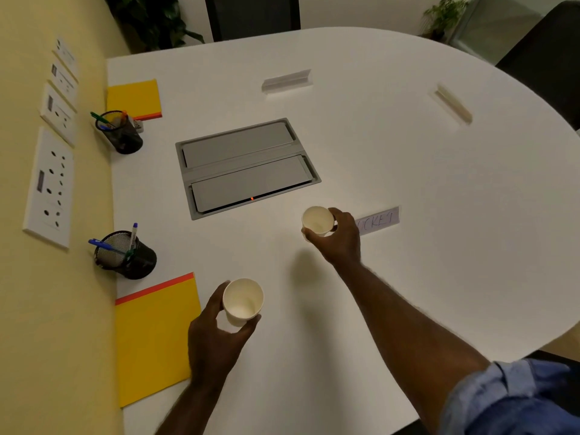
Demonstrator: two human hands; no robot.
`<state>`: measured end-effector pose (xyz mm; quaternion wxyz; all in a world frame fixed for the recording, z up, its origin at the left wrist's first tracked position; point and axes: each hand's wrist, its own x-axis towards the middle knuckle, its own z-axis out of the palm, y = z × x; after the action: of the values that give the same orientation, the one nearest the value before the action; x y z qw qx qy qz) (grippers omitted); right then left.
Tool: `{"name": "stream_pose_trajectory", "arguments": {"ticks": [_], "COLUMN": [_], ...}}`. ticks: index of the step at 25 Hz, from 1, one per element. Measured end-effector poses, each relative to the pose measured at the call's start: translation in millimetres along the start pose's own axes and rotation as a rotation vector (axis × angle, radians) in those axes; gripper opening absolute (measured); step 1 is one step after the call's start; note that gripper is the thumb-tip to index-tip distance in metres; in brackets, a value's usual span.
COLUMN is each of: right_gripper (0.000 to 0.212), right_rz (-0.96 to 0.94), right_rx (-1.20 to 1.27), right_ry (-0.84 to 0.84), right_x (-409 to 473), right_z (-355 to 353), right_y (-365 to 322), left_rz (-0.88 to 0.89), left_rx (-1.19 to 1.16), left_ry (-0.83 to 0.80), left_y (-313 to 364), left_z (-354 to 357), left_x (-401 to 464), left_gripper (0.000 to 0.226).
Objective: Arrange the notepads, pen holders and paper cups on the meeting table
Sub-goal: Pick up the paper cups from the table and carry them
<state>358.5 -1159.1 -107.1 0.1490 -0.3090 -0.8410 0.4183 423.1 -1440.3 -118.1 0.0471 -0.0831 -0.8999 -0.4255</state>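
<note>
- We look down on a white oval table [392, 158] pushed against a yellow wall [47, 309] on the left, with grey cable-box lids [244, 166] set into its middle.
- Our left hand [216, 334] grips a white paper cup [242, 301] from the side, mouth up, at the near left of the table, just right of the near notepad.
- Our right hand [340, 238] curls round a second paper cup [317, 220], also mouth up, further out and near the table's middle; we cannot tell whether either cup rests on the table.
- A yellow notepad with an orange strip [153, 337] lies at the near left edge, and another yellow notepad [134, 98] lies at the far left.
- A black mesh pen holder [125, 254] with blue pens stands just beyond the near notepad; a second pen holder [120, 131] stands just in front of the far notepad.
- A name card with handwriting [378, 220] lies just right of the right hand, and two more name cards [287, 80] [453, 103] stand on the far side.
- White socket plates [48, 186] sit on the wall, and potted plants [444, 15] stand beyond the table.
</note>
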Motion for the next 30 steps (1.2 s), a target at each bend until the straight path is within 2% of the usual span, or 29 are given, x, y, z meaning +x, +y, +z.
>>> {"name": "stream_pose_trajectory", "arguments": {"ticks": [8,15,19,22,26,28,30], "right_gripper": [0.086,0.113,0.099,0.075,0.040,0.045,0.067], "right_rz": [0.057,0.094,0.051,-0.006,-0.092,-0.121,-0.124], "right_rx": [-0.068,-0.030,0.065,0.142,0.148,0.142,0.121], "right_ry": [-0.099,-0.175,-0.024,0.113,0.180,0.149,0.088], "right_x": [9.4,-2.4,-38.1,-75.2,-127.4,-151.1,-174.2], "right_z": [27.0,8.2,-29.9,-66.3,-127.0,-161.4,-197.5], "right_y": [42.1,46.7,33.2,19.7,9.1,7.6,6.9], "left_rz": [-0.020,0.016,0.053,0.119,0.266,0.332,0.399], "left_rx": [0.036,-0.003,-0.056,-0.152,-0.272,-0.334,-0.402], "left_ry": [-0.008,0.002,-0.035,-0.114,-0.248,-0.310,-0.380], "left_y": [-10.3,3.4,30.5,58.8,101.3,128.8,162.6], "left_z": [-0.8,6.3,17.1,24.7,39.1,47.6,53.6], "left_x": [-15.8,-15.1,-13.1,-16.7,-24.0,-30.2,-40.6], "left_gripper": [0.084,0.085,0.086,0.085,0.082,0.081,0.080]}}
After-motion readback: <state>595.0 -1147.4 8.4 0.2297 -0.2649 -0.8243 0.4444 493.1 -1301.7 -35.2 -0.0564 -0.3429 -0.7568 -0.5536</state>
